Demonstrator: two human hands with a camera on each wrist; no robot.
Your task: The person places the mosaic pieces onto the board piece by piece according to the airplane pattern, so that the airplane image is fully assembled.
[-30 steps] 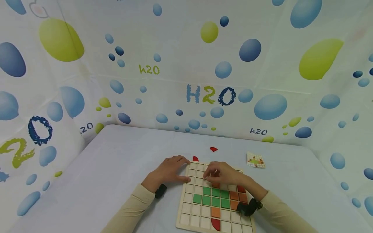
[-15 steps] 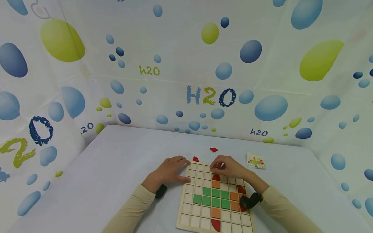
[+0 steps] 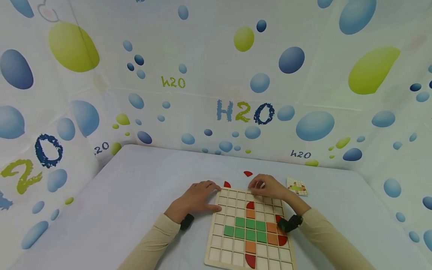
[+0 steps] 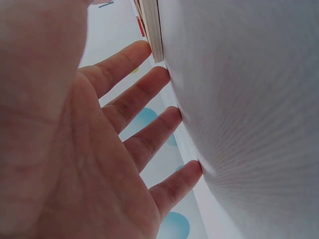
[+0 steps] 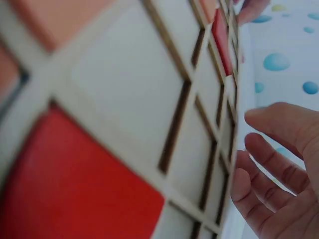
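Note:
A wooden grid board [image 3: 225, 242] lies on the white table, with green square tiles [image 3: 250, 224], orange square tiles [image 3: 250, 246] and red quarter-round tiles [image 3: 250, 260] in its cells. My left hand [image 3: 198, 195] rests at the board's far left corner, thumb on its left edge. In the left wrist view its fingers [image 4: 142, 94] are spread, tips on the table beside the board. Over the far edge hovers my right hand [image 3: 268, 186], fingers loosely bent. The right wrist view shows nothing between its fingers [image 5: 269, 149]. Just beyond it lies a loose red tile [image 3: 248, 173].
Another loose red tile [image 3: 227, 184] lies against the far edge of the board, near the left fingertips. A small pattern card [image 3: 297, 186] sits to the right of my right hand. A patterned curtain [image 3: 202, 56] surrounds the table.
My right hand has moved away from me, from over the board's cells to its far edge. A red tile it covered now shows in a cell above an orange one. The left hand stays put.

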